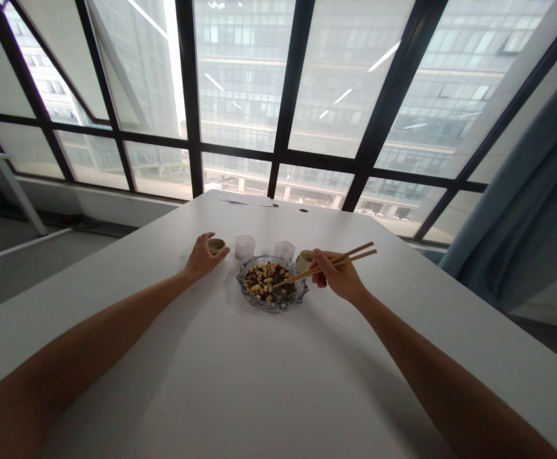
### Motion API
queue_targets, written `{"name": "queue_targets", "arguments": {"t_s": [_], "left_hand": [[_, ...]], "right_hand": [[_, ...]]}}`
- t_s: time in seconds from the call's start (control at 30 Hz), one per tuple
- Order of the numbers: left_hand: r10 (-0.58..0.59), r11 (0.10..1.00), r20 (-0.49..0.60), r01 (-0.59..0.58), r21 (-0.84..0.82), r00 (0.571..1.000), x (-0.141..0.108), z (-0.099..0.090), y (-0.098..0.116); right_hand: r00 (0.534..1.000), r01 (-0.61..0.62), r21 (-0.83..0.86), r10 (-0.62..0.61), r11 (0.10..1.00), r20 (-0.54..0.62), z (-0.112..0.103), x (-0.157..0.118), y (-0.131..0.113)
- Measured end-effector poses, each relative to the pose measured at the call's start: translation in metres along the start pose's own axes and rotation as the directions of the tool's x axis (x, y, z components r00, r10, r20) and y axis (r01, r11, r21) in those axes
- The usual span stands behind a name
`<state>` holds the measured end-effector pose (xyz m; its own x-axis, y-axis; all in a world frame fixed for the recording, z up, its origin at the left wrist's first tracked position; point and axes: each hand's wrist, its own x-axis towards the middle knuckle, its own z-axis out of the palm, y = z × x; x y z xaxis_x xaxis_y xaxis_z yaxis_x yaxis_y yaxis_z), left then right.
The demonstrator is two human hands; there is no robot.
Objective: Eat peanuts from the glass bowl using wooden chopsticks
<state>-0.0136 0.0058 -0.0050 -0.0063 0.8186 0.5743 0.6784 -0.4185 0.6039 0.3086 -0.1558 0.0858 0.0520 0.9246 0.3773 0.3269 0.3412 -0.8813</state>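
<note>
Right hand (338, 275) grips wooden chopsticks (302, 275), long axis slanting across the view: tips leftward and down among the peanuts (266, 275) in the scalloped glass dish (273, 307), butt ends rightward, farther from the wearer. Left hand (201, 259) curled around a small cup (217, 245), left of the dish.

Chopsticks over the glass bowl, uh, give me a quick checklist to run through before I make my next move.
1. Chopsticks held in the right hand: ok.
2. Chopstick tips inside the rim of the glass bowl: ok.
3. A pale piece pinched between the tips: cannot tell, too small to see.
4. Left hand at the left cup: ok, fingers curved around it.
5. Left hand steadying the glass bowl: not ok, it is apart from it.
6. Right hand clear of the right cup: cannot tell, they overlap in this view.
</note>
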Motion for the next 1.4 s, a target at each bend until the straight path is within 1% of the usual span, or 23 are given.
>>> {"name": "queue_targets", "arguments": {"t_s": [0.07, 0.17, 0.27, 0.37, 0.53, 0.63, 0.7, 0.77, 0.93, 1.03, 1.2, 1.4], "left_hand": [[-0.017, 0.998, 0.026, 0.018, -0.057, 1.000, -0.002, 0.004, 0.000], [-0.036, 0.995, 0.064, 0.041, -0.089, 0.997, -0.003, 0.006, 0.000], [-0.039, 0.995, 0.070, 0.045, -0.083, 0.997, -0.004, 0.005, 0.001], [-0.045, 0.996, 0.073, 0.050, -0.068, 0.996, -0.004, 0.004, 0.001], [-0.055, 0.996, 0.089, 0.061, -0.066, 0.995, -0.004, 0.003, 0.002], [-0.055, 0.996, 0.095, 0.061, -0.063, 0.994, -0.004, 0.003, 0.003], [-0.043, 0.997, 0.093, 0.049, -0.058, 0.995, -0.004, 0.003, 0.003], [-0.030, 0.998, 0.092, 0.035, -0.053, 0.995, -0.004, 0.003, 0.002], [-0.031, 0.998, 0.101, 0.037, -0.058, 0.994, -0.004, 0.004, 0.001], [-0.030, 0.998, 0.096, 0.035, -0.058, 0.995, -0.004, 0.004, 0.000], [-0.017, 0.998, 0.099, 0.023, -0.062, 0.995, -0.004, 0.004, 0.000], [-0.015, 0.998, 0.095, 0.021, -0.063, 0.995, -0.004, 0.004, 0.000]], "right_hand": [[0.996, -0.035, -0.047, 0.038, 0.998, 0.080, 0.000, -0.002, -0.002], [0.994, -0.019, -0.089, 0.029, 0.996, 0.110, 0.002, -0.003, 0.001], [0.996, 0.026, -0.108, -0.016, 0.994, 0.085, 0.003, -0.002, 0.005], [0.998, 0.039, -0.131, -0.032, 0.991, 0.051, 0.002, -0.002, 0.006], [0.996, 0.080, -0.186, -0.074, 0.979, 0.039, -0.006, -0.004, -0.002], [0.997, 0.081, -0.185, -0.080, 0.979, 0.013, -0.008, -0.005, -0.007], [0.996, 0.079, -0.176, -0.084, 0.981, -0.019, -0.009, -0.004, -0.007], [0.995, 0.089, -0.186, -0.095, 0.979, -0.024, -0.008, -0.004, -0.006], [0.989, 0.148, -0.292, -0.135, 0.945, 0.065, -0.005, -0.005, -0.002], [0.985, 0.165, -0.337, -0.141, 0.927, 0.094, -0.003, -0.006, -0.002], [0.988, 0.150, -0.336, -0.127, 0.930, 0.090, -0.003, -0.006, -0.002], [0.981, 0.174, -0.337, -0.135, 0.925, 0.137, -0.003, -0.005, -0.002]]}}
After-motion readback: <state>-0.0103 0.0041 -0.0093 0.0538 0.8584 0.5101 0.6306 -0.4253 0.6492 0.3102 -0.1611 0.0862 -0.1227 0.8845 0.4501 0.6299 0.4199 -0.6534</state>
